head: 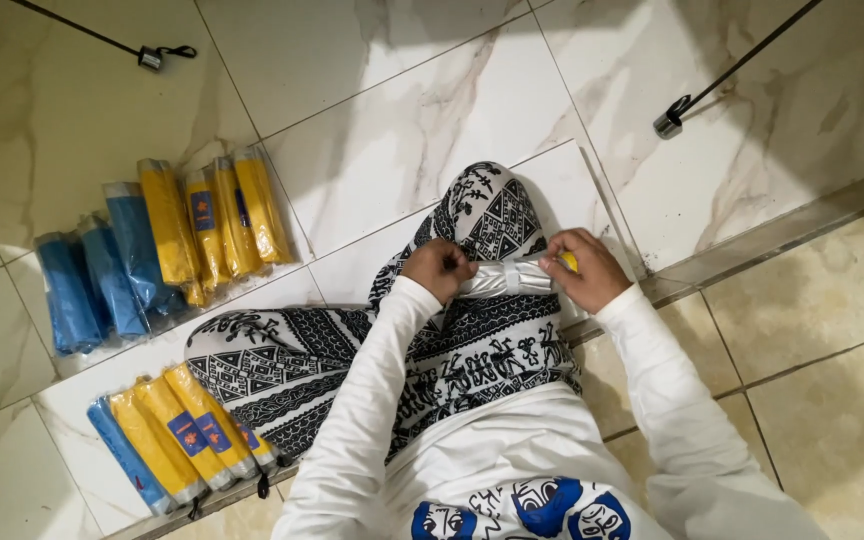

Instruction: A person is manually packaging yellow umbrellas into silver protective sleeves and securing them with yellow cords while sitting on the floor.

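Silvery folded umbrella lies across the person's patterned knee, pinched at both ends. Going left to right — bagged blue and yellow umbrellas lie on the marble floor, then the left hand, its grip closed on the umbrella, then the right hand — clamped round the yellow-tipped end.

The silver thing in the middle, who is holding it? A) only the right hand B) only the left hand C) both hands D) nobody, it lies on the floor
C: the left hand and the right hand each close on one end of the silver folded umbrella, held over the patterned lap, while the yellow and blue packed umbrellas lie apart on the floor.
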